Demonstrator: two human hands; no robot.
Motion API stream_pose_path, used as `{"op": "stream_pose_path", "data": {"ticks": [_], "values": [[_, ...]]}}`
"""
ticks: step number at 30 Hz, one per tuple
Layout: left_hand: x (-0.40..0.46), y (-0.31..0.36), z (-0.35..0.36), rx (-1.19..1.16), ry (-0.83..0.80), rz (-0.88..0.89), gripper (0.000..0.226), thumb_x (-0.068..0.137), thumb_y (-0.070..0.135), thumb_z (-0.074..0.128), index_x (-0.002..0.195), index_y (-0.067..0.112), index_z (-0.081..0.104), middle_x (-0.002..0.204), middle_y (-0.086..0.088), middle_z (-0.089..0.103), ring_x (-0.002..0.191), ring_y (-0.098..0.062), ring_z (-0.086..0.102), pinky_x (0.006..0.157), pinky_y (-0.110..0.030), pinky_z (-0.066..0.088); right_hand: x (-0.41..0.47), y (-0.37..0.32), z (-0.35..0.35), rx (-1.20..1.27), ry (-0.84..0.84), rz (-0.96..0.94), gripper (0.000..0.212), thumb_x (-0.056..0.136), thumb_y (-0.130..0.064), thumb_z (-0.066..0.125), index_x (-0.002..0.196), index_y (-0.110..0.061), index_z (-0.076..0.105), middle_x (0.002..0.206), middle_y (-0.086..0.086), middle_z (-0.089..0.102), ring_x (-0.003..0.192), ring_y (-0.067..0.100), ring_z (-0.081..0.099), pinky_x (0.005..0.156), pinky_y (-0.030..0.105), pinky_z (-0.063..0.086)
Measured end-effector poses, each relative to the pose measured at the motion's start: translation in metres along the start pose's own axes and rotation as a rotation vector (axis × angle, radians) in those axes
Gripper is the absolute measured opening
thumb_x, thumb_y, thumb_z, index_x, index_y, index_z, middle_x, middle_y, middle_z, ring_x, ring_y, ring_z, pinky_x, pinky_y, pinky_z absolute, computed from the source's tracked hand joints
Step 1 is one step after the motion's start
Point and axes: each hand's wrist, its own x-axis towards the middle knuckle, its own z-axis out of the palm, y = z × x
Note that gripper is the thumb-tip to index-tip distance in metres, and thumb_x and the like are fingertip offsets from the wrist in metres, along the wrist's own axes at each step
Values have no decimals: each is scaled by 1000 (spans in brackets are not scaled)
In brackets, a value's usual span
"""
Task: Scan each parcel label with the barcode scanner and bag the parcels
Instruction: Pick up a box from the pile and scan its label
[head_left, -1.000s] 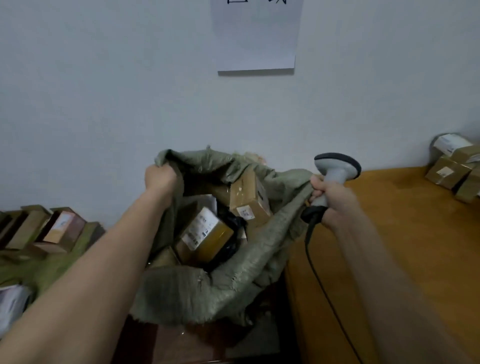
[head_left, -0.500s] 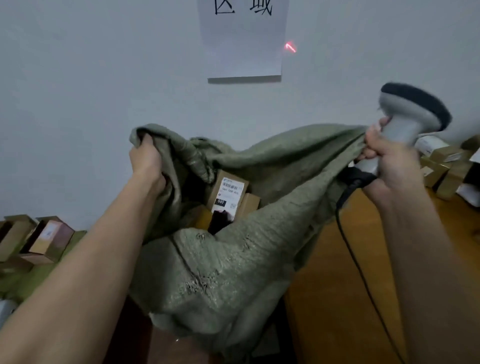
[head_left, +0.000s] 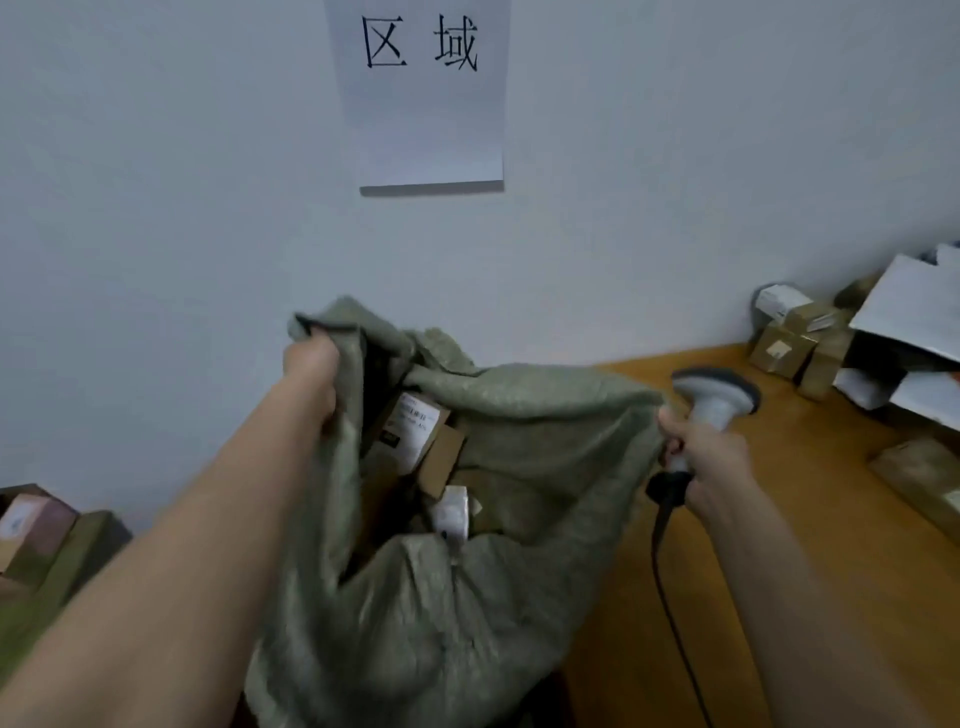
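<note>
Green sack (head_left: 441, 597) and scanner (head_left: 714, 402) now lower.

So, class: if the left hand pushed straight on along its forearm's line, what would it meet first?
The left hand already grips the green woven sack's rim; beyond that, probably the pale wall, though depth is unclear.

Single head cam, looking forward and a bit down

Only one view here, so nothing to compare overlap with. It's worn on the person's head and faces a pale wall (head_left: 156, 182) with a paper sign (head_left: 423, 93) up top. Both forearms reach in from the bottom edge, so it's close up: the left hand (head_left: 310, 366) and right hand (head_left: 714, 465) sit mid-frame. Wide-angle lens, the wooden table (head_left: 779, 571) runs off to the right.
</note>
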Motion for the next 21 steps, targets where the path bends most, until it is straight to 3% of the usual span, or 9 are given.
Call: {"op": "stream_pose_path", "data": {"ticks": [2, 4, 6, 9, 12, 15, 17, 19, 21], "values": [[4, -28, 4, 123, -56, -40, 47, 102, 35, 39, 137, 4, 48, 140, -15, 52, 125, -32, 53, 94, -37, 47, 4, 15, -11, -69, -7, 142, 12, 94, -11, 66, 91, -8, 54, 66, 5, 44, 55, 17, 41, 53, 30, 37], [6, -28, 7, 110, -43, -34, 43, 103, 28, 39, 138, 4, 48, 140, -14, 52, 126, -30, 53, 84, -33, 46, 12, 26, -26, -93, -2, 213, 14, 97, -13, 60, 86, -10, 53, 65, 5, 40, 54, 17, 37, 54, 30, 33], [6, -12, 7, -37, 35, -13, 44, 103, 31, 40, 137, 5, 48, 138, -8, 53, 125, -27, 53, 85, -31, 42, 23, 31, -38, -84, 47, 212, 11, 95, -15, 64, 96, -8, 55, 68, 5, 45, 56, 18, 42, 53, 31, 37], [6, -3, 3, -154, 124, 40, 50, 102, 41, 40, 136, 6, 48, 136, -8, 54, 123, -26, 53, 91, -32, 43, 39, 42, -49, -84, 138, 174, 37, 88, -19, 73, 119, -7, 56, 74, 6, 51, 58, 20, 50, 51, 35, 44], [6, -48, -2, 190, 105, -64, 48, 98, 36, 48, 131, 0, 49, 135, -18, 53, 122, -34, 53, 99, -39, 45, 52, 60, -49, -149, 84, 254, 27, 91, -21, 70, 109, -6, 58, 69, 6, 46, 54, 20, 44, 48, 33, 38], [9, -89, -6, 427, -12, -112, 35, 83, 22, 64, 109, -1, 57, 100, -19, 61, 95, -36, 61, 92, -50, 52, 60, 78, -51, -200, 60, 327, 14, 95, -18, 64, 93, -9, 55, 63, 6, 41, 51, 19, 36, 48, 32, 32], [-2, -90, -2, 512, 4, -49, 41, 79, 20, 70, 112, -1, 56, 110, -22, 59, 96, -37, 59, 91, -51, 52, 64, 85, -55, -216, 95, 328, 15, 94, -16, 67, 97, -7, 56, 65, 6, 44, 51, 19, 38, 46, 33, 34], [-18, -86, 6, 710, 138, 102, 80, 79, 21, 74, 142, -1, 30, 144, -24, 35, 122, -42, 44, 103, -49, 41, 67, 86, -60, -239, 156, 295, 15, 91, -13, 69, 93, -7, 55, 66, 7, 45, 53, 19, 40, 47, 33, 35], [-39, -78, 15, 933, 298, 485, 89, 81, 21, 71, 149, 4, 16, 150, -22, 21, 130, -42, 31, 105, -51, 30, 73, 86, -66, -275, 190, 277, 15, 90, -10, 69, 87, -6, 55, 67, 8, 47, 54, 19, 41, 51, 33, 37]]}}
